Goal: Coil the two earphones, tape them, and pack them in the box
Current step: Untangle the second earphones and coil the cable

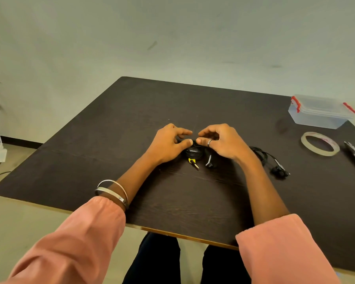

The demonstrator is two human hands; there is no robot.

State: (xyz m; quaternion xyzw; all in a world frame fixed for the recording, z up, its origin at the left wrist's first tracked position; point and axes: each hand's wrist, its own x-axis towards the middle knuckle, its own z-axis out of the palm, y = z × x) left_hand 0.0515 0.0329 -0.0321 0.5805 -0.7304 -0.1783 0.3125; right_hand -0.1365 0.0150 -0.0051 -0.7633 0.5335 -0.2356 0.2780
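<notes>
A: Earphone coil (194,152) status?

B: Frame centre, on the bench (111,119). Left hand (168,145) and right hand (223,143) pinch it between thumbs and forefingers; grip narrow. Taping appears to be in progress.

A: Remaining?

B: Second earphone (275,162), right of centre, loosely bundled, no tape visible. Tape roll (320,146) further right. Box (320,111), upper right, lid on. Packing not yet done.

Coiled black earphone (194,153) under both hands, second earphone (268,160) loose right, closed box (320,111)
</notes>
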